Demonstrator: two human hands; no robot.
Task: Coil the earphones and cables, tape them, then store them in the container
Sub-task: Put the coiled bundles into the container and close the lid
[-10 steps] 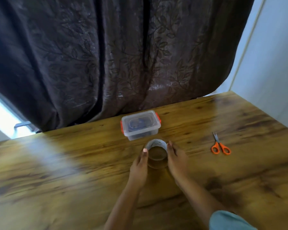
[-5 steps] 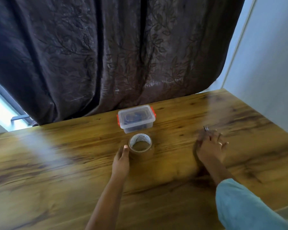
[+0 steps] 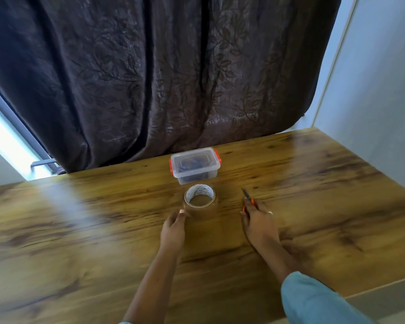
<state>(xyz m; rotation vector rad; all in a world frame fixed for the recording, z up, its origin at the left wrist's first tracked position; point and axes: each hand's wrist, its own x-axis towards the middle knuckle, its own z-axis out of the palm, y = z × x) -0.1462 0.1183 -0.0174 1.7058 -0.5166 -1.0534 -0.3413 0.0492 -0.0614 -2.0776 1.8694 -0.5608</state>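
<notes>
Wood-grain table (image 3: 80, 230), dark leaf-pattern curtain (image 3: 150, 78) at 12; left hand (image 3: 173, 228) loose against tape roll (image 3: 200, 203), right hand (image 3: 258, 222) grasps orange scissors (image 3: 248, 198), lidded container (image 3: 195, 165) behind

A clear lidded container (image 3: 195, 165) with orange clips and dark contents sits closed beyond the left hand (image 3: 173, 228), just behind the brown tape roll (image 3: 200, 202) touching that hand's fingertips (image 3: 182, 211).
</notes>
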